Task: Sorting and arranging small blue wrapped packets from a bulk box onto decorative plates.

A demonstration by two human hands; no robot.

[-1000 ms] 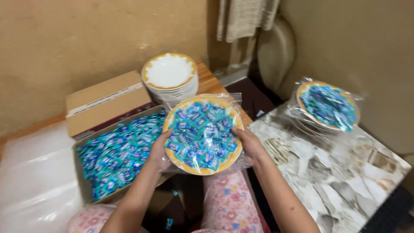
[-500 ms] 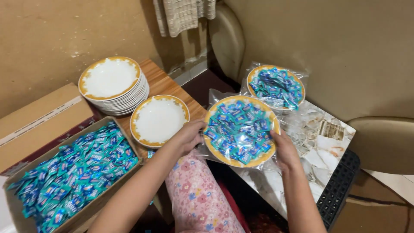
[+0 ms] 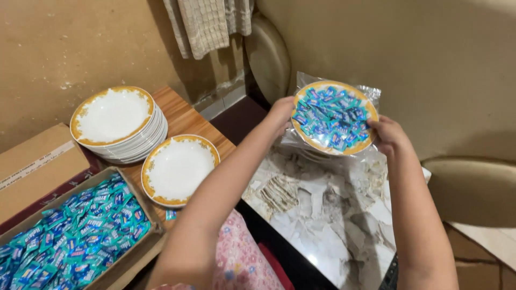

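2 hands (image 3: 282,113) (image 3: 388,134), 1 wrapped plate (image 3: 334,117), 1 loose plate (image 3: 180,169)

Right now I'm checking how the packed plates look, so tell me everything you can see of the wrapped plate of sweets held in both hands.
The round white plate with a yellow patterned rim is heaped with small blue and teal wrapped sweets and sealed in a clear, crinkled plastic bag. It is tilted toward the camera, over the far edge of the marble-patterned table. The left hand grips its left rim and the right hand its right rim. Whether it rests on anything beneath is unclear.
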